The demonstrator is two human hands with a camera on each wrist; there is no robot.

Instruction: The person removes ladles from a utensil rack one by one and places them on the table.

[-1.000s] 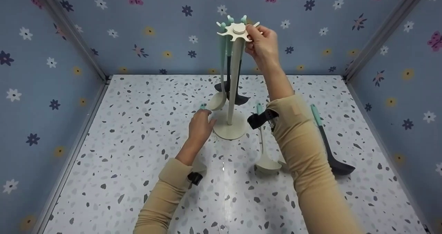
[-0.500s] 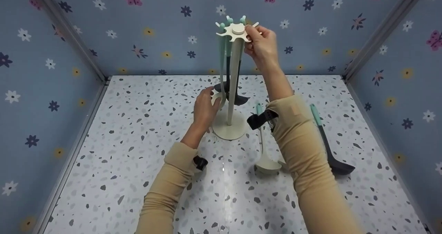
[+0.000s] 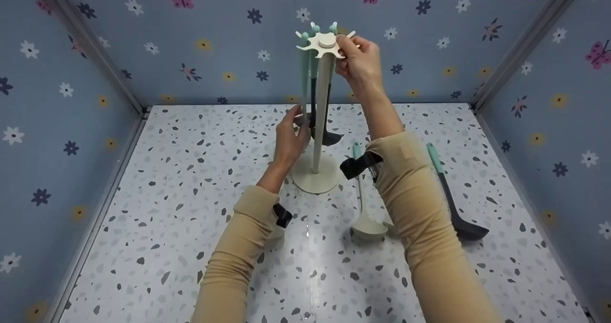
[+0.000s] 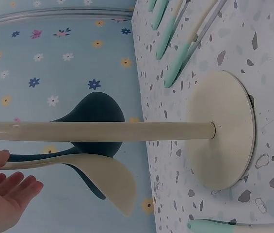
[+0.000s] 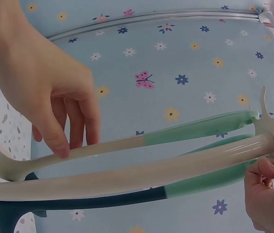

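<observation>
A cream utensil stand [image 3: 319,122] with a round base stands upright, its notched top carrying several hanging utensils with mint handles. At that top, my right hand [image 3: 363,67] pinches the rim between thumb and fingers. My left hand [image 3: 289,144] is lower down at the left of the pole. Its thumb touches the shaft of a hanging cream utensil [image 4: 107,177], which has a broad curved head, while the fingers stay loose; the right wrist view also shows this shaft [image 5: 103,147]. Dark-headed utensils [image 4: 98,107] hang behind and beside the pole.
Right of the stand, a cream ladle [image 3: 368,227] and a black ladle [image 3: 470,230] lie on the speckled table. Another pale utensil [image 3: 390,225] is mostly hidden by my right sleeve. A pale head [image 3: 277,232] shows beside my left sleeve. Patterned walls enclose the table.
My left hand has moved up and away from me, from near the table beside the base to the hanging cream utensil. The right hand keeps its hold on the stand's top.
</observation>
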